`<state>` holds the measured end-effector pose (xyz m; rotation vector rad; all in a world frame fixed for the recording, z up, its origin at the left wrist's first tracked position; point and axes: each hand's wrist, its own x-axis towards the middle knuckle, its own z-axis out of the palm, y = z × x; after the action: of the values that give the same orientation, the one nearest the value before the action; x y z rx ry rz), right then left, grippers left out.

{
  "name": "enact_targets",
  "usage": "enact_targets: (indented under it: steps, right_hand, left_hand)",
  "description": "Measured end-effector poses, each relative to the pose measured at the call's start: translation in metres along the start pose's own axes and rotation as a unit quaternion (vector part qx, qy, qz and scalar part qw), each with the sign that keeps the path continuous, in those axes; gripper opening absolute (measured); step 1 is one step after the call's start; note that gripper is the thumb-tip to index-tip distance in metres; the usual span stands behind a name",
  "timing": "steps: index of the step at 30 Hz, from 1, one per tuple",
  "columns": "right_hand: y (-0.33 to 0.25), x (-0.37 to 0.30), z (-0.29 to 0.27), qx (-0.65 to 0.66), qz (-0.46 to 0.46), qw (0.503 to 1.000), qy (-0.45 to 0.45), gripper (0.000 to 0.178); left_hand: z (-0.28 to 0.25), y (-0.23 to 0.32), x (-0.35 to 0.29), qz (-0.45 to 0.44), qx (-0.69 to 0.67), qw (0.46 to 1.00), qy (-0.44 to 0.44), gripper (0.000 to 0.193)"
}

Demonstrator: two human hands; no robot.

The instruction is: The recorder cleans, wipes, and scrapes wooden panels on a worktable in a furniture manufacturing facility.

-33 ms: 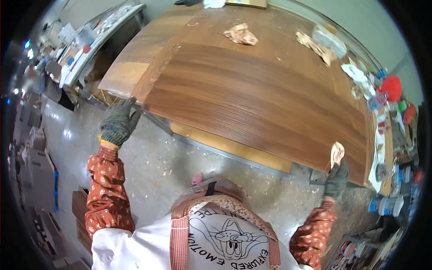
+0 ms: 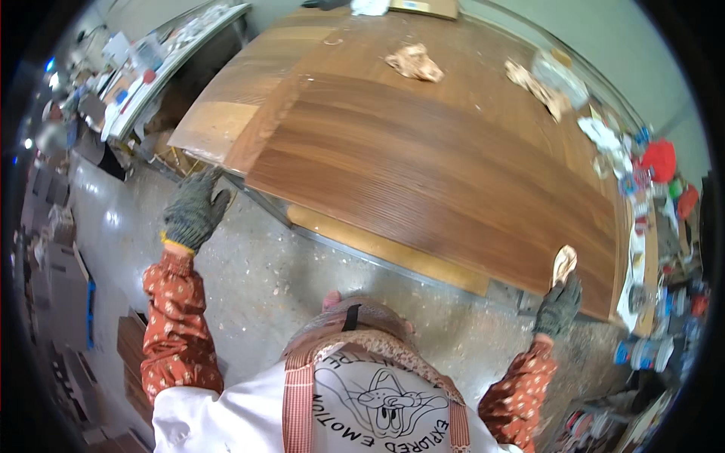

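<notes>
A wide brown wood-grain board (image 2: pixel 423 174) lies on top of a larger wood-grain panel (image 2: pixel 468 72) on the work table. At its front left corner, my left hand (image 2: pixel 195 213) hangs in a dark grey knitted glove. Its fingers are stretched out with the thumb apart, and it holds nothing. My right hand (image 2: pixel 560 306), gloved alike, is by the board's front right edge. It grips a crumpled beige cloth (image 2: pixel 564 264), which rests against the board's surface. How the fingers close round the cloth is partly hidden.
Two crumpled rags, one in the middle (image 2: pixel 414 62) and one farther right (image 2: pixel 538 89), lie on the panel's far part. A plastic-wrapped pack (image 2: pixel 559 78) stands behind. Bottles and a red bag (image 2: pixel 658 161) crowd the right side. A cluttered side table (image 2: pixel 177 68) is at far left.
My left hand has drawn slightly away from the board's corner, with its thumb spread wider. My right hand has shifted a little toward me with the cloth. The view has tilted slightly.
</notes>
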<state>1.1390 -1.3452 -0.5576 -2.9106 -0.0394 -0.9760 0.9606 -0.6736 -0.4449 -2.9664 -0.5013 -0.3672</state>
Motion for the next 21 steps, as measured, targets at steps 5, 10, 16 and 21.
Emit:
enact_targets:
  steps: [5,10,16,21]
  right_hand:
    - [-0.186,-0.018,0.019,0.221,-0.121,0.968,-0.021,0.036]
    - [-0.414,-0.028,0.012,0.358,-0.298,0.859,-0.214,0.034]
    - [-0.585,-0.069,0.037,0.564,-0.445,0.634,-0.286,0.030]
    - [-0.546,-0.069,0.004,0.479,-0.480,0.730,-0.084,0.042]
  left_hand:
    - [0.041,-0.075,-0.059,-0.136,-0.015,0.990,-0.011,0.042]
    - [0.074,-0.102,-0.076,-0.120,-0.047,0.992,-0.006,0.040]
    - [0.084,-0.106,-0.066,-0.056,-0.132,0.989,0.043,0.038]
    - [0.101,-0.111,-0.030,-0.108,-0.285,0.952,0.009,0.041]
